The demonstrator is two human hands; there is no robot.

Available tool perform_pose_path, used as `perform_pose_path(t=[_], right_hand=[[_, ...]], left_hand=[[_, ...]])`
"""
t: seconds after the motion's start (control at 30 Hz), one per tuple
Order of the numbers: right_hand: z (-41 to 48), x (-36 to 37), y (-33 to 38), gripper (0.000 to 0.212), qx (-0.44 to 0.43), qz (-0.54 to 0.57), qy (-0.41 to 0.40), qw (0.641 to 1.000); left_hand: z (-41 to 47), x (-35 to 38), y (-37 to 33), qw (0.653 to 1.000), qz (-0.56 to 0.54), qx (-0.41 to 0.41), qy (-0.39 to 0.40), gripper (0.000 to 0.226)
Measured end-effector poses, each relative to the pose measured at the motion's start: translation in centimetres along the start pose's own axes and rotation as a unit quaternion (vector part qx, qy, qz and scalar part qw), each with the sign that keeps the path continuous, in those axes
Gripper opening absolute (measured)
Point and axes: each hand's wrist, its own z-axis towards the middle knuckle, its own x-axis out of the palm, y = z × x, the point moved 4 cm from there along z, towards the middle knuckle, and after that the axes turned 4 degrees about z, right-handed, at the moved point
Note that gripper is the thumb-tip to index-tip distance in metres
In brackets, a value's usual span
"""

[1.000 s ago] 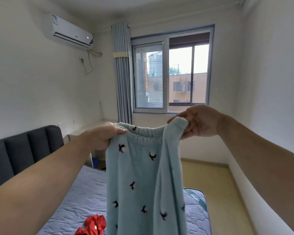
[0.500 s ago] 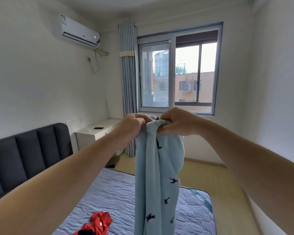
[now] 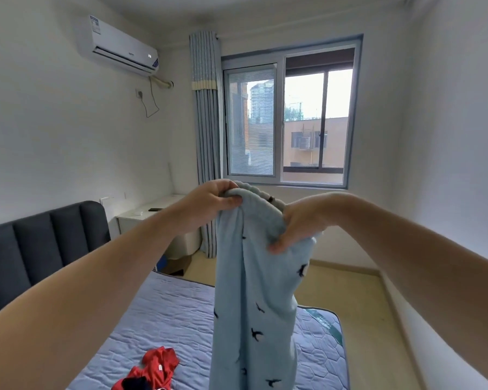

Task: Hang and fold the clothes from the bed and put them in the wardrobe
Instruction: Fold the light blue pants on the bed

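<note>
A pair of light blue trousers (image 3: 254, 311) with small black bird prints hangs in the air over the bed (image 3: 166, 325), folded lengthwise. My left hand (image 3: 212, 201) grips one end of the elastic waistband at the top. My right hand (image 3: 299, 223) grips the waistband a little lower and to the right, thumb on the front of the cloth. A red garment (image 3: 155, 364) lies crumpled on the mattress at the lower left, with a dark piece of cloth beside it. No wardrobe is in view.
A dark padded headboard (image 3: 40, 249) stands at the left. A white bedside table (image 3: 155, 218) sits in the corner by the blue curtain (image 3: 206, 142). The window (image 3: 290, 119) faces me, an air conditioner (image 3: 116, 46) hangs high on the left wall, and bare floor (image 3: 361, 305) runs right of the bed.
A second ago the waistband was stretched wide between both hands. The hands came together, folding the trousers lengthwise, and have now parted a little, the right hand sliding lower along the waistband.
</note>
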Motion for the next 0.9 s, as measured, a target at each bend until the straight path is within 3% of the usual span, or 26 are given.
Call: perform_pose_path(t=[0.1, 0.2, 0.3, 0.4, 0.47, 0.53, 0.67, 0.77, 0.9], right_hand=[[-0.3, -2.6, -0.6, 0.089, 0.044, -0.136, -0.084, 0.986], [-0.6, -3.8, -0.8, 0.09, -0.028, -0.092, -0.145, 0.985], [-1.0, -4.4, -2.3, 0.064, -0.081, -0.097, -0.265, 0.956], [-1.5, -5.7, -4.5, 0.071, -0.037, -0.176, -0.356, 0.917], [-1.7, -6.1, -6.0, 0.077, 0.044, -0.189, -0.331, 0.923], [-2.2, -6.2, -6.7, 0.065, 0.095, -0.13, -0.287, 0.944], [-2.9, -5.3, -7.3, 0.037, 0.073, 0.137, -0.197, 0.968], [-4.1, -5.0, -7.7, 0.059, 0.022, 0.381, -0.137, 0.914], [-5.3, -4.4, -7.4, 0.067, -0.07, 0.514, -0.024, 0.854]], left_hand=[[1.5, -0.1, 0.2, 0.999, -0.029, -0.019, -0.023, 0.024], [3.1, -0.2, 0.6, 0.995, 0.043, -0.026, -0.09, 0.005], [3.9, -0.7, 1.0, 0.987, 0.063, -0.023, -0.144, 0.007], [4.1, -1.2, 0.4, 0.987, 0.035, -0.002, -0.154, 0.005], [4.2, -1.1, -0.2, 0.99, 0.009, 0.006, -0.143, 0.01], [4.3, -0.6, -0.6, 0.991, 0.013, 0.01, -0.13, 0.015], [4.6, 0.6, 0.1, 0.994, 0.013, -0.013, -0.106, 0.004], [4.1, 0.7, 0.3, 0.986, -0.155, -0.05, -0.034, 0.005], [3.6, 0.2, -1.0, 0.959, -0.26, -0.047, 0.102, 0.018]])
